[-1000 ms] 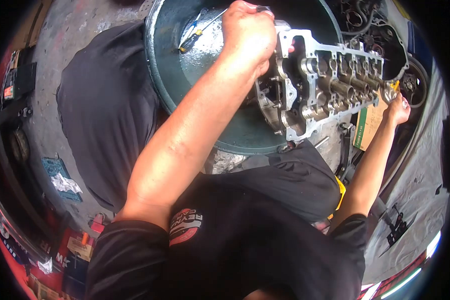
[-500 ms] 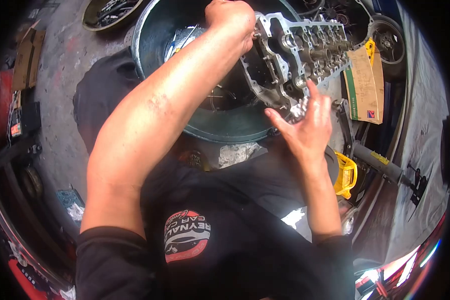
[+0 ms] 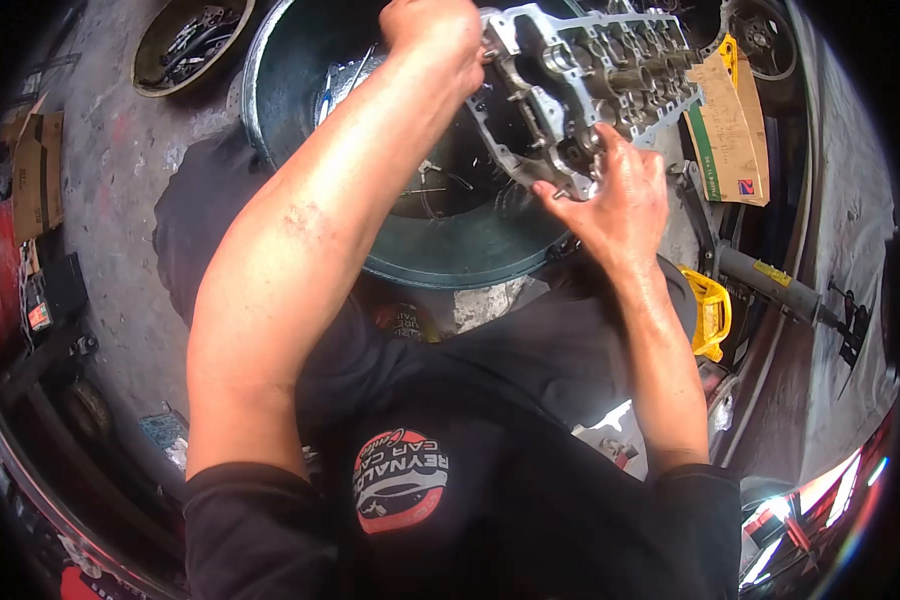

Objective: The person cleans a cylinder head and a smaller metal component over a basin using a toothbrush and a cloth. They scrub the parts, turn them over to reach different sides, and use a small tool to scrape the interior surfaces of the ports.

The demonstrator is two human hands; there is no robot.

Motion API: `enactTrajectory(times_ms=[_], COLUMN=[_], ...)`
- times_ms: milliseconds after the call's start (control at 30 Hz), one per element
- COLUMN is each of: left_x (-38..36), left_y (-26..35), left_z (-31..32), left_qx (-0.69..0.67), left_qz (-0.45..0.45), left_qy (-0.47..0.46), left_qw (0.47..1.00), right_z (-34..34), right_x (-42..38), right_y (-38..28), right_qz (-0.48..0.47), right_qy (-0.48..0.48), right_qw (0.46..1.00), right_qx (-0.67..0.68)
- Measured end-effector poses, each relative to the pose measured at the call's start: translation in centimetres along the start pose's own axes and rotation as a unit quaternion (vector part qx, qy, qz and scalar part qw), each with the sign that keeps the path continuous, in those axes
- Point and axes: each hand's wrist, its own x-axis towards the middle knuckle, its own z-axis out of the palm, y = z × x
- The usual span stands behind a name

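Observation:
A grey metal engine cylinder head (image 3: 630, 80) is held tilted over a large dark round tub (image 3: 450, 265). My left hand (image 3: 435, 35) is closed on its left end; those fingers are partly hidden behind the wrist and the part. At the near lower corner, my right hand (image 3: 622, 195) grips the edge, thumb on one side and fingers against the cast metal. Thin wire-like pieces (image 3: 430, 180) and dark liquid show inside the tub below.
An oval pan (image 3: 150, 80) of metal parts stands on the floor at upper left. To the right are a cardboard piece (image 3: 735, 130), a yellow plastic object (image 3: 712, 315) and a grey metal cylinder (image 3: 760, 275). Another cardboard box (image 3: 38, 175) lies far left.
My right hand has closed from an open reach onto the cylinder head's near corner. In view, the head and my left hand have shifted slightly up and left.

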Motion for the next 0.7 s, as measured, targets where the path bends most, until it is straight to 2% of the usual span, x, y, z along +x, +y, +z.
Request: enactTrajectory(times_ms=[33,133,233,267,367,400,700], left_x=[0.1,-0.7,-0.7,-1.1,-1.7,-2.3,-1.8], left_y=[0.0,1.2,1.6,1.7,2.6,2.5,2.6], left_z=[0.2,0.2,0.8,1.2,1.6,1.3,1.3], left_qx=[-0.004,0.030,0.011,0.036,0.041,0.003,-0.028], left_qz=[0.008,-0.002,0.025,0.028,-0.016,-0.021,-0.034], left_qy=[0.009,-0.052,-0.042,-0.033,-0.020,-0.057,-0.131], left_qw=[1.000,0.998,0.999,0.998,0.999,0.998,0.990], right_z=[-0.2,-0.5,-0.7,-0.7,-0.7,-0.7,-0.5], right_x=[0.2,0.2,0.4,0.4,0.4,0.3,0.4], right_y=[-0.2,-0.3,-0.7,-1.0,-1.2,-1.2,-0.9], right_qz=[0.001,0.009,0.013,0.049,0.057,0.058,0.079], right_qy=[0.006,-0.006,-0.010,-0.025,-0.011,-0.013,-0.016], right_qw=[1.000,1.000,0.999,0.998,0.998,0.998,0.996], right_qx=[0.003,0.016,0.030,0.038,0.035,0.035,0.040])
